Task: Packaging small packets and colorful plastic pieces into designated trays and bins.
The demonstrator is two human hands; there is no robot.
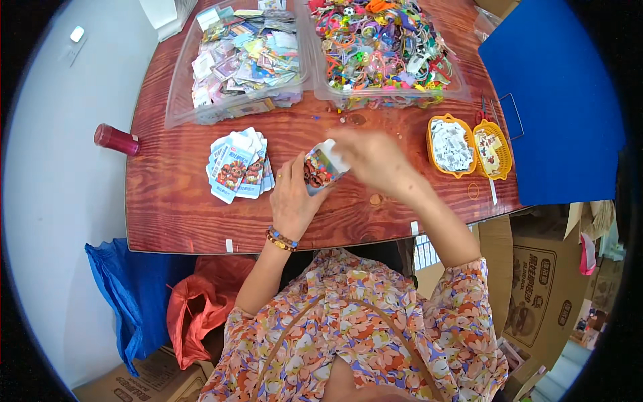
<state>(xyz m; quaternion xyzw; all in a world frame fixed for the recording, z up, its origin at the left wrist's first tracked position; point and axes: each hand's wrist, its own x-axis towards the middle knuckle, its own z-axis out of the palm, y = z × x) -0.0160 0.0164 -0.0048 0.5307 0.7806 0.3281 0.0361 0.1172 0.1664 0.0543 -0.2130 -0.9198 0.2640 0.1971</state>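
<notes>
My left hand (292, 198), with a beaded bracelet at the wrist, grips a small printed card box (317, 169) above the middle of the table. Cartoon figures cover the box's front, and a white flap stands at its upper right end. My right hand (376, 159) is at that flap; its fingers are smeared by motion, so what they hold does not show. Left of my left hand lies a loose pile of flat, light blue printed cardboard pieces (234, 166) with similar cartoon figures.
Beyond my hands stand a clear bin of small cards and packets (179, 110) and another of colourful trinkets (402, 95). Two yellow baskets (459, 175) hold small paper pieces at right, near red-handled scissors (481, 115). A dark red jar (117, 139) lies at the left edge.
</notes>
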